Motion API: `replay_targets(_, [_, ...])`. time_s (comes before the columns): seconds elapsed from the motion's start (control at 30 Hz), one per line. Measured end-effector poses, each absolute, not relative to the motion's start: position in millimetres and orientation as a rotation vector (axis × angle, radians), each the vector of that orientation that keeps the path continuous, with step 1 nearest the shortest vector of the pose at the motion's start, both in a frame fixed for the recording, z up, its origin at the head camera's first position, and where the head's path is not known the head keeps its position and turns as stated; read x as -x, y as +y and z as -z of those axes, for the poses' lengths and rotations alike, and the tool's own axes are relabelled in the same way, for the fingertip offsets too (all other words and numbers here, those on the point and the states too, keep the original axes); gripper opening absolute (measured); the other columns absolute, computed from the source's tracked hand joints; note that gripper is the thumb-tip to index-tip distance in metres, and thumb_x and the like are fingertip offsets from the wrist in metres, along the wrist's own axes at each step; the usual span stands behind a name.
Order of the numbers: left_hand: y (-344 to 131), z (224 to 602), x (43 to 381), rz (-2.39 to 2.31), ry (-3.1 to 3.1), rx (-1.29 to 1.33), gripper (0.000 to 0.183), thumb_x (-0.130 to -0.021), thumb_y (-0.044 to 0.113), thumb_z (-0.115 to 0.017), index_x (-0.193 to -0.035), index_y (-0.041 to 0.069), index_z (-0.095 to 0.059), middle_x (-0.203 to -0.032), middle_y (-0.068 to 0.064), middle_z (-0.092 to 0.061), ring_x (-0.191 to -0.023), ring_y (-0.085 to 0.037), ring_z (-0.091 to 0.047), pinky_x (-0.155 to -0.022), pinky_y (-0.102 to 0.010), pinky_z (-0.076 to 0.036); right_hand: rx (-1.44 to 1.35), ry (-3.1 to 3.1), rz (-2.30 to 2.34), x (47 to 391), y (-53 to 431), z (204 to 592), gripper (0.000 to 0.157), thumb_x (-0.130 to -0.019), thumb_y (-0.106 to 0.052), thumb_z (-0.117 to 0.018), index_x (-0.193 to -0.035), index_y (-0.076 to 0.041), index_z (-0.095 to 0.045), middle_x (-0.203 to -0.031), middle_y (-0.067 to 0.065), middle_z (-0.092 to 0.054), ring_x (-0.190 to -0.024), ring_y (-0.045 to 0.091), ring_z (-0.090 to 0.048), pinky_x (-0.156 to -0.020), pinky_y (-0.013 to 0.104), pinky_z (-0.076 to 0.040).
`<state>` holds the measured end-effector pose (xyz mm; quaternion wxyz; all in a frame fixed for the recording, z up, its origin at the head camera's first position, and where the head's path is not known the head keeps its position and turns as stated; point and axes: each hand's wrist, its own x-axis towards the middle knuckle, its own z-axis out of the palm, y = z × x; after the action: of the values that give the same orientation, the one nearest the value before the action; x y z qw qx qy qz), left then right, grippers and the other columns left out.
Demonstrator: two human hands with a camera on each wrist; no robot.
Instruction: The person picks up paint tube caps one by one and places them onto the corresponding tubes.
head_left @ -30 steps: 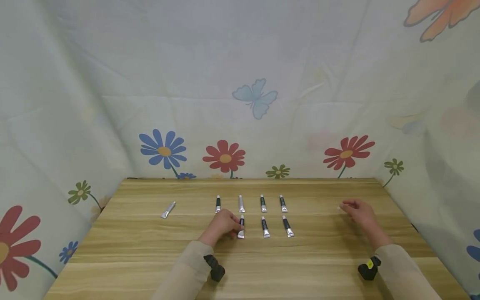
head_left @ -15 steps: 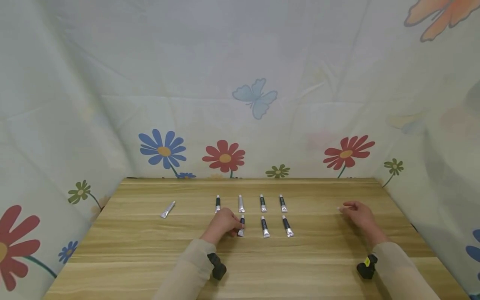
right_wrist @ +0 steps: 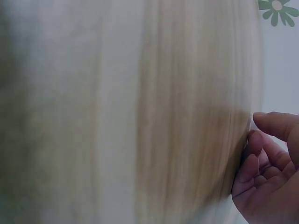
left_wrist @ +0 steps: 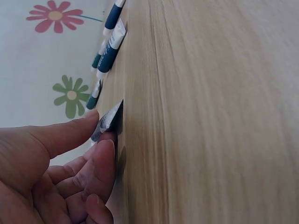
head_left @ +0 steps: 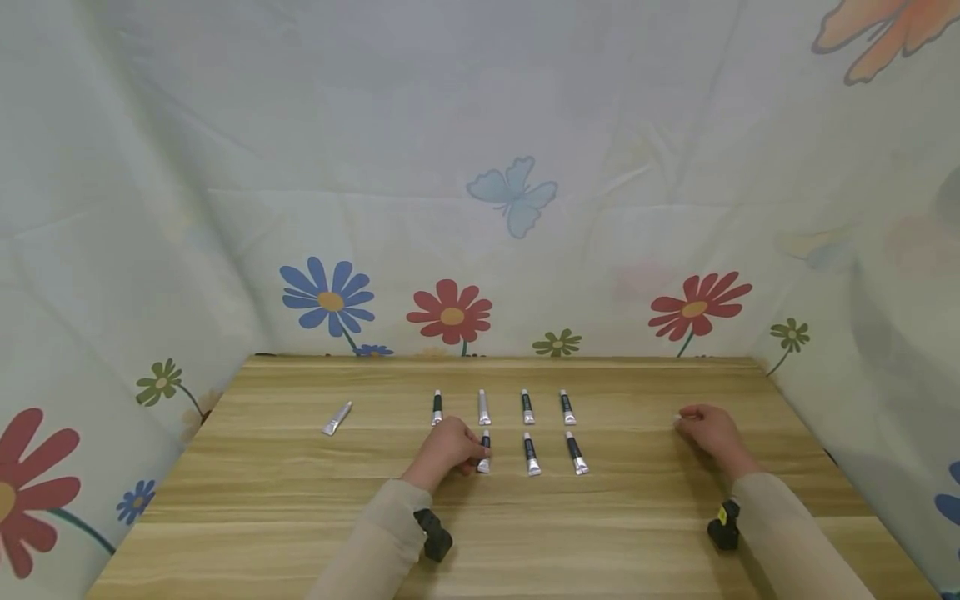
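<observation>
My left hand (head_left: 450,450) pinches a dark-labelled paint tube (head_left: 484,461) at the left end of the front row. In the left wrist view, the thumb and forefinger (left_wrist: 108,149) are on either side of that tube's silver crimped end (left_wrist: 110,119), which is tilted up close over the wood. To its right lie two more dark tubes, a middle one (head_left: 532,456) and an end one (head_left: 577,454). My right hand (head_left: 708,429) rests low at the table's right side, fingers loosely curled; in the right wrist view nothing shows between thumb and fingers (right_wrist: 271,163).
Behind lies a back row with a dark green tube (head_left: 437,406), a silver-white tube (head_left: 483,407) and two more dark tubes (head_left: 527,408). Another silver tube (head_left: 337,418) lies slanted at the left. A flowered cloth (head_left: 375,208) surrounds the wooden table (head_left: 600,533).
My left hand has shifted slightly right, the pinched tube moving a little with it. My right hand and forearm have drifted slightly left. The other tubes lie as before.
</observation>
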<state>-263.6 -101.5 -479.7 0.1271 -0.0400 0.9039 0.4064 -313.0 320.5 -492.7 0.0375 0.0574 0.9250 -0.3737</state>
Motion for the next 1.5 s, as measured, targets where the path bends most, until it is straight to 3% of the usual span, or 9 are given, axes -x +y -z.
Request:
replay_targets(0.27, [-114.1,478.7,260.2,-1.155,2.696,0.049,0.032,-0.097,0.021,-0.069,-0.070,0.003,-0.069,-0.060,0.000,-0.060,-0.051,-0.010,-0.054,-0.052,-0.022,-0.044,-0.158,2.886,1.090,316.7,320.0,495.2,0.039,-0.098,-0.012,-0.058,-0.121,0.019,-0.058,-0.111,0.035,-0.065,-0.097,0.037,-0.062,-0.073,0.027,-0.044])
replay_targets(0.5, [-145.5,468.2,250.2,-1.096,2.808,0.004,0.024,-0.099,0.023,-0.066,-0.088,0.003,-0.071,-0.065,-0.004,-0.061,-0.057,-0.013,-0.051,-0.055,-0.025,-0.039,-0.182,2.911,1.067,318.2,318.1,498.6,0.034,-0.099,-0.012,-0.058,-0.117,0.017,-0.059,-0.104,0.030,-0.066,-0.089,0.032,-0.061,-0.068,0.027,-0.044])
replay_targets(0.67, [-172.0,458.2,247.2,-1.114,2.903,-0.034,0.020,-0.099,0.018,-0.064,-0.101,0.001,-0.074,-0.079,-0.006,-0.068,-0.069,-0.014,-0.055,-0.062,-0.028,-0.045,-0.173,2.931,1.077,316.4,317.8,498.3,0.033,-0.100,-0.012,-0.057,-0.116,0.017,-0.060,-0.104,0.031,-0.066,-0.089,0.032,-0.060,-0.068,0.027,-0.043])
replay_targets(0.9, [-206.6,449.6,241.2,-0.985,3.018,-0.097,0.019,-0.099,0.016,-0.064,-0.106,0.002,-0.074,-0.100,-0.013,-0.075,-0.091,-0.024,-0.068,-0.080,-0.042,-0.057,-0.139,2.928,1.152,308.7,317.5,489.7,0.036,-0.100,-0.013,-0.056,-0.121,0.016,-0.059,-0.106,0.029,-0.063,-0.089,0.029,-0.057,-0.069,0.028,-0.042])
replay_targets(1.1, [-241.1,447.1,242.3,-1.001,3.044,-0.009,0.029,-0.101,0.015,-0.059,-0.121,-0.004,-0.069,-0.112,-0.022,-0.072,-0.100,-0.035,-0.069,-0.083,-0.047,-0.057,-0.087,2.958,1.172,299.5,318.4,473.6,0.036,-0.103,-0.016,-0.055,-0.122,0.014,-0.060,-0.097,0.023,-0.066,-0.080,0.021,-0.058,-0.065,0.029,-0.046])
replay_targets(1.3, [-268.6,457.4,251.7,-0.897,3.085,0.113,0.038,-0.102,0.017,-0.056,-0.129,-0.010,-0.062,-0.127,-0.032,-0.065,-0.116,-0.048,-0.063,-0.096,-0.058,-0.052,-0.010,2.994,1.185,290.2,319.6,451.1,0.040,-0.105,-0.022,-0.057,-0.125,0.013,-0.060,-0.103,0.028,-0.068,-0.079,0.016,-0.060,-0.063,0.028,-0.048])
replay_targets(1.5, [-288.7,467.2,266.8,-0.804,3.073,0.183,0.044,-0.104,0.021,-0.052,-0.131,-0.012,-0.059,-0.133,-0.036,-0.060,-0.123,-0.053,-0.058,-0.102,-0.061,-0.048,-0.019,2.961,1.209,274.9,311.2,429.1,0.048,-0.107,-0.032,-0.054,-0.130,0.010,-0.058,-0.108,0.027,-0.067,-0.083,0.015,-0.060,-0.066,0.028,-0.051])
